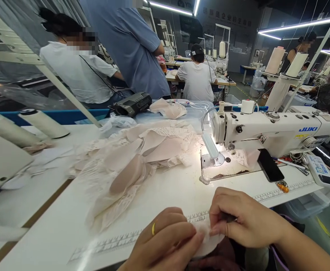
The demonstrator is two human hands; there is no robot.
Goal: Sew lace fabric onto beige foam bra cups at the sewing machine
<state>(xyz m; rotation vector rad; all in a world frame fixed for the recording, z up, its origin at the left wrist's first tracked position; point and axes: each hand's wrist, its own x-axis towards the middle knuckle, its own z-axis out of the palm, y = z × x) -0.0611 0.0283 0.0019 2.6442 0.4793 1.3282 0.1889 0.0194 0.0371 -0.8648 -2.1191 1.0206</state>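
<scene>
At the table's front edge I hold a small pale fabric piece [209,244] with a rounded lower edge. My left hand [167,237], with a yellow ring on one finger, pinches it from the left. The fingers of my right hand [238,216] are closed on its right side. Something dark shows inside my right palm, too covered to name. A heap of pale pink cups and cream lace [150,146] lies on the table beyond my hands. Right of the heap stands a white sewing machine [272,128], its lamp lit over the needle area.
A black phone [270,165] rests by the machine, with an orange trinket [282,186] and a white handheld device [321,171] nearby. Printed ruler tape [105,244] runs along the front edge. A dark speaker [133,104] sits behind the heap. Several people work beyond.
</scene>
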